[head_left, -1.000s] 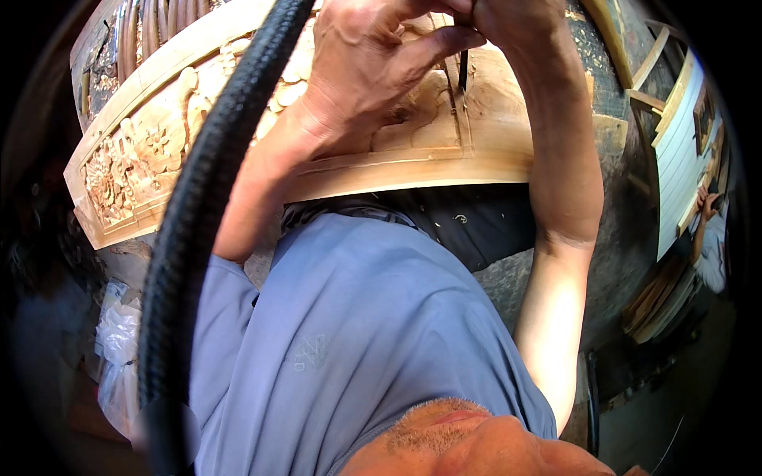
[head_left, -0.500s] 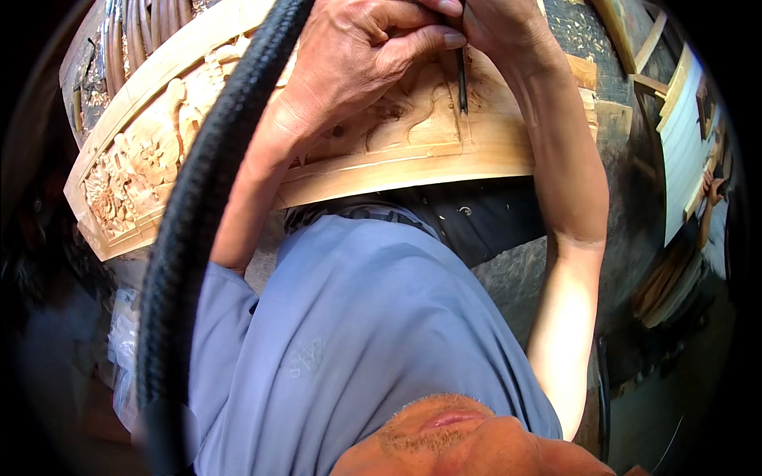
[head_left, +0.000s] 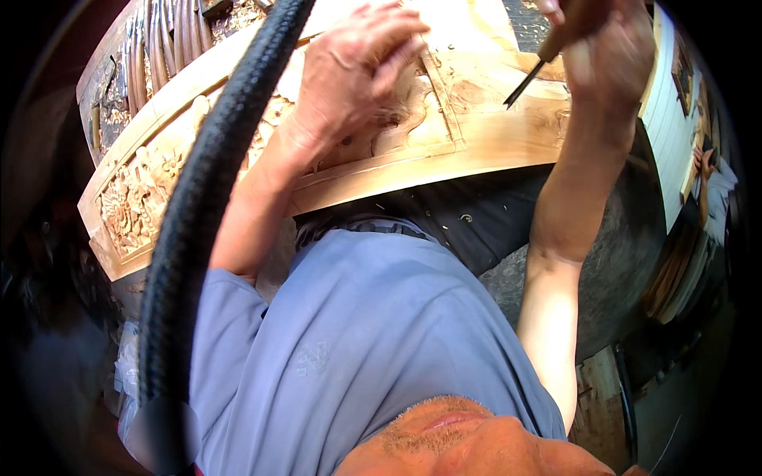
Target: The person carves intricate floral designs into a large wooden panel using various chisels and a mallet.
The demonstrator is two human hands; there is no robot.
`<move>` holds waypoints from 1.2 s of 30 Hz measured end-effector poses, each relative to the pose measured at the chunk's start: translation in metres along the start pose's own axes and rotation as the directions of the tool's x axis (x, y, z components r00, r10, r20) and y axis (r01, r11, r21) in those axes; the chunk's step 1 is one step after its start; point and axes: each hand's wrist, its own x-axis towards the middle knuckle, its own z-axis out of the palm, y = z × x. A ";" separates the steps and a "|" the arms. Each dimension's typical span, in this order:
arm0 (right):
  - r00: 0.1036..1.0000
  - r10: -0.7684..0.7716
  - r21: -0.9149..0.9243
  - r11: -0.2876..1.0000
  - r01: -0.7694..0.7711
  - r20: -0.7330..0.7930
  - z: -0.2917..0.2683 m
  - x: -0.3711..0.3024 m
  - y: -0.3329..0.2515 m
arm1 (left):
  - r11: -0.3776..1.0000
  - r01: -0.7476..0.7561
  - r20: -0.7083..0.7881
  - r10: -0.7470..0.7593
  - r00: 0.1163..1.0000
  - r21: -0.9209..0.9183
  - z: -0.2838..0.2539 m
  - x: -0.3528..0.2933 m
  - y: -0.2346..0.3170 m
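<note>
- My right grip [head_left: 609, 57] encloses a carving tool [head_left: 529, 82]; its tip projects leftward.
- The carved panel [head_left: 425, 115] lies below my loosely open left grip [head_left: 348, 75].

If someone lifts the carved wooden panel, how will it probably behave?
The carved wooden panel is probably stiff, as it looks like solid wood. It may feel heavy, being broad enough to extend past the left hand on both sides. Its fine raised carving could chip if knocked.
</note>
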 end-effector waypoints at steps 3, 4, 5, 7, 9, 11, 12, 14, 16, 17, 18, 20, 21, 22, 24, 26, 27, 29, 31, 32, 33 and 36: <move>0.982 -0.028 0.055 0.998 0.018 0.185 -0.048 -0.023 -0.021 | 0.993 -0.110 0.104 0.113 0.988 -0.036 -0.006 -0.009 0.025; 0.976 -0.064 -0.015 0.998 0.068 0.208 -0.052 -0.036 -0.029 | 0.993 -0.100 0.159 0.108 0.981 -0.056 -0.011 -0.013 0.040; 0.980 -0.138 -0.129 0.979 0.157 0.141 -0.046 -0.051 -0.032 | 0.995 -0.082 0.212 0.093 0.973 -0.060 -0.016 -0.020 0.055; 0.930 -0.356 -0.512 0.818 0.262 -0.093 -0.024 -0.096 -0.031 | 0.968 -0.227 0.085 0.237 0.968 -0.111 -0.019 -0.033 0.081; 0.865 -0.498 -0.742 0.600 0.299 -0.054 -0.017 -0.137 -0.032 | 0.914 -0.289 -0.038 0.290 0.956 -0.284 -0.007 -0.058 0.099; 0.833 -0.544 -0.820 0.519 0.242 -0.099 0.007 -0.171 -0.016 | 0.900 -0.280 -0.074 0.271 0.960 -0.335 0.000 -0.080 0.122; 0.798 -0.587 -0.850 0.483 0.211 -0.136 0.014 -0.184 -0.011 | 0.884 -0.308 -0.100 0.292 0.951 -0.351 0.010 -0.086 0.125; 0.786 -0.610 -0.804 0.515 0.298 -0.099 0.005 -0.212 0.001 | 0.878 -0.283 -0.113 0.260 0.959 -0.386 0.023 -0.095 0.135; 0.774 -0.607 -0.774 0.574 0.267 -0.183 0.008 -0.228 0.004 | 0.860 -0.179 -0.105 0.146 0.984 -0.479 0.030 -0.093 0.143; 0.763 -0.591 -0.769 0.606 0.204 -0.263 0.016 -0.232 0.005 | 0.861 -0.152 -0.103 0.116 0.988 -0.486 0.035 -0.092 0.145; 0.745 -0.612 -0.737 0.627 0.253 -0.266 0.020 -0.231 0.008 | 0.841 -0.150 -0.070 0.132 0.989 -0.520 0.041 -0.091 0.142; 0.802 -0.521 -0.597 0.755 0.273 -0.293 0.024 -0.240 0.006 | 0.807 -0.127 -0.021 0.141 0.990 -0.576 0.053 -0.095 0.143; 0.850 -0.462 -0.542 0.796 0.271 -0.254 0.022 -0.242 0.004 | 0.791 -0.114 0.004 0.145 0.989 -0.601 0.057 -0.096 0.143; 0.890 -0.402 -0.493 0.832 0.256 -0.216 0.020 -0.245 0.001 | 0.793 -0.041 0.084 0.116 0.990 -0.608 0.059 -0.099 0.146; 0.959 -0.275 -0.529 0.826 0.196 -0.074 0.005 -0.248 -0.020 | 0.843 -0.024 0.097 0.091 0.991 -0.537 0.057 -0.094 0.143; 0.991 -0.135 -0.557 0.822 0.118 0.010 -0.010 -0.241 -0.037 | 0.894 -0.031 0.090 0.079 0.993 -0.447 0.054 -0.090 0.137; 0.996 -0.036 -0.581 0.811 0.076 0.081 -0.020 -0.235 -0.047 | 0.935 -0.054 0.112 0.099 0.989 -0.350 0.048 -0.089 0.134; 0.982 0.013 -0.695 0.709 0.123 0.187 -0.041 -0.231 -0.057 | 0.951 -0.121 0.102 0.156 0.982 -0.286 0.043 -0.084 0.130; 0.957 0.114 -0.729 0.673 0.124 0.267 -0.053 -0.235 -0.062 | 0.946 -0.154 0.140 0.200 0.970 -0.284 0.041 -0.081 0.128; 0.956 0.091 -0.708 0.692 0.141 0.280 -0.052 -0.235 -0.061 | 0.945 -0.167 0.160 0.218 0.963 -0.282 0.040 -0.080 0.127; 0.945 0.094 -0.714 0.680 0.168 0.313 -0.050 -0.233 -0.060 | 0.936 -0.167 0.176 0.230 0.957 -0.310 0.041 -0.079 0.128; 0.899 0.126 -0.682 0.698 0.220 0.419 -0.047 -0.229 -0.048 | 0.913 -0.129 0.243 0.236 0.941 -0.387 0.050 -0.088 0.133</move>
